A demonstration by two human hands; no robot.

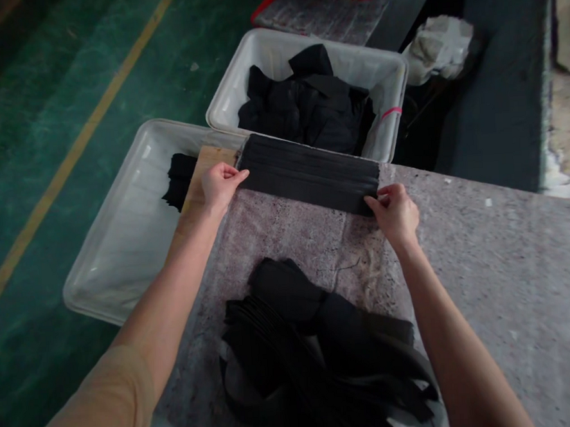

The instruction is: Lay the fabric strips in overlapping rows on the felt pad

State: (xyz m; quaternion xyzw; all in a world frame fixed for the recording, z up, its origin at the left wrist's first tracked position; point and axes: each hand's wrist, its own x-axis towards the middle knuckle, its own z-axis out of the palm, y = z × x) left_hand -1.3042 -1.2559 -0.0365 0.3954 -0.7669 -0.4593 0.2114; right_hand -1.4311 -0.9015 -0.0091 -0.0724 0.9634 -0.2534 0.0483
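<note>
A flat black strip of sheet material [308,196] lies along the far edge of the table, parallel to several similar strips [305,157] just beyond it. My left hand [221,184] pinches the strip's left end between thumb and fingers. At the opposite end, my right hand [395,212] has its thumb and fingers closed on the strip's corner. The strip looks stretched straight between both hands. Closer to me, a loose heap of black strips [293,342] lies on the table, some curled and some fanned out.
A white tub [303,41] with black pieces stands beyond the table. Another white tub [117,243] is at the left, with a wooden board [205,163] across it and a black stack inside. A white bundle [441,46] sits at the back right. The mottled table [501,277] extends right.
</note>
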